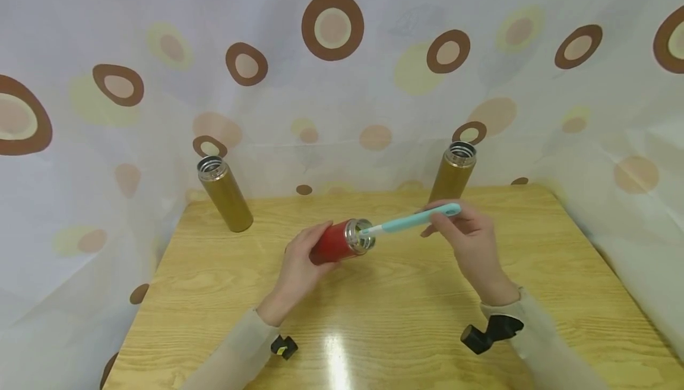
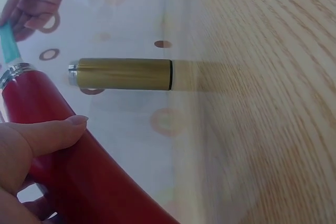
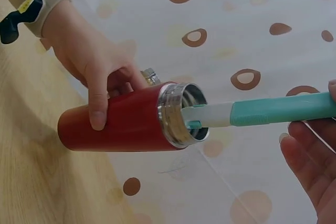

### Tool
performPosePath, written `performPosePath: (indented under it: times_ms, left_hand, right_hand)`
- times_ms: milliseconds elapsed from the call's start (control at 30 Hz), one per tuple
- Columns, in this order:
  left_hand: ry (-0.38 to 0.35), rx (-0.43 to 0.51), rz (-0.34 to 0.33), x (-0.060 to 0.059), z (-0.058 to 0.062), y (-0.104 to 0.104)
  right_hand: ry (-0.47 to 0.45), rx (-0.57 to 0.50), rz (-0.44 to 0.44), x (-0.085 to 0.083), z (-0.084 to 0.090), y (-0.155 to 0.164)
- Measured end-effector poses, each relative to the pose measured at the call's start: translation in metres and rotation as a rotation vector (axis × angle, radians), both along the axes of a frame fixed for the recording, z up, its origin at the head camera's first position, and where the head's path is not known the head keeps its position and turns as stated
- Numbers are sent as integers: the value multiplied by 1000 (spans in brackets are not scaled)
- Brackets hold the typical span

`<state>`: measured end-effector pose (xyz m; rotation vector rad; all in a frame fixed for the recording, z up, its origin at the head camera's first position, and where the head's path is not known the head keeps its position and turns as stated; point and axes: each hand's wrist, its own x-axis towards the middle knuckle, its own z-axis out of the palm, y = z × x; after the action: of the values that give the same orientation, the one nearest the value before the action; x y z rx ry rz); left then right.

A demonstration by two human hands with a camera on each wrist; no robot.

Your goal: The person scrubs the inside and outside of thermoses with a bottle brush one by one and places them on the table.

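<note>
My left hand [image 1: 301,262] grips a red thermos bottle [image 1: 336,243] round its body, tilted with its lidless metal mouth facing right. In the right wrist view the thumb lies along the red wall [image 3: 126,121]. A bottle brush with a teal handle [image 1: 414,221] and white neck runs into the mouth; its head is hidden inside the bottle. My right hand [image 1: 472,244] pinches the handle near its far end, and the right wrist view shows fingertips below the teal handle [image 3: 283,109].
Two gold thermos bottles without lids stand upright towards the back of the wooden table [image 1: 395,319], one at the left [image 1: 227,200] and one at the right [image 1: 453,176], partly behind my right hand. A patterned white sheet [image 1: 374,99] hangs behind and along both sides.
</note>
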<state>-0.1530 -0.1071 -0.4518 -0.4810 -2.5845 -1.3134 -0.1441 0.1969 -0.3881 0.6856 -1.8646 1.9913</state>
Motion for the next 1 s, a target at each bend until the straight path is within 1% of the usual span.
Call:
performPosePath:
  times_ms: [100, 267, 433, 633, 767, 933, 1000]
  left_hand:
    - [7, 4, -2, 0, 1, 1]
    - [3, 0, -23, 1, 2, 5]
    - [5, 0, -36, 3, 3, 7]
    - [18, 4, -54, 2, 0, 8]
    - [10, 7, -53, 1, -1, 6]
    - [2, 3, -33, 1, -3, 3]
    - [0, 0, -31, 0, -2, 2]
  right_hand:
    - [-10, 18, 30, -2, -6, -4]
    - [-58, 96, 63, -2, -15, -12]
    - [-74, 125, 101, -2, -17, -14]
    - [-80, 130, 76, 1, -8, -11]
    - [-77, 81, 34, 5, 2, -5]
    - [-43, 19, -35, 7, 14, 4]
    - [-32, 7, -29, 7, 16, 5]
